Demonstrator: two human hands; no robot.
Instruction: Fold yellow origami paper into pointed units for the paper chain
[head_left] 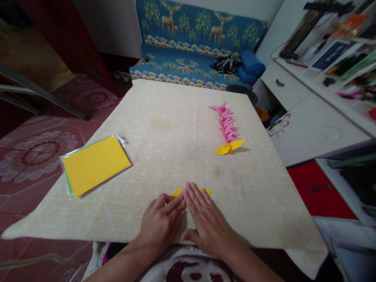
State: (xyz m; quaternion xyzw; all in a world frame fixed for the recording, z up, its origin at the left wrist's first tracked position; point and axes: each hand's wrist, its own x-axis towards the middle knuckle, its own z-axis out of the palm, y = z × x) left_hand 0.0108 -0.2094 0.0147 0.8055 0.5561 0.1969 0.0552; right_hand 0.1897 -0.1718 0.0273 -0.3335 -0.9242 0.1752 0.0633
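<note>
A small folded piece of yellow paper [208, 192] lies on the table in front of me, mostly covered by my hands. My left hand [161, 219] holds its left part, with bent fingers and fingertips meeting the other hand. Flat across the paper's middle and right lies my right hand [205, 219], fingers straight and side by side, thumb apart. Farther off on the right, a yellow folded paper piece with two pointed wings [229, 147] sits at the near end of a row of pink folded paper pieces [227, 123].
A stack of yellow paper sheets [96, 166] in a clear sleeve lies at the table's left, with green showing beneath. The cream tablecloth [164, 156] covers the table. Beyond it stands a blue sofa [176, 58]; a white cabinet [320, 121] stands right.
</note>
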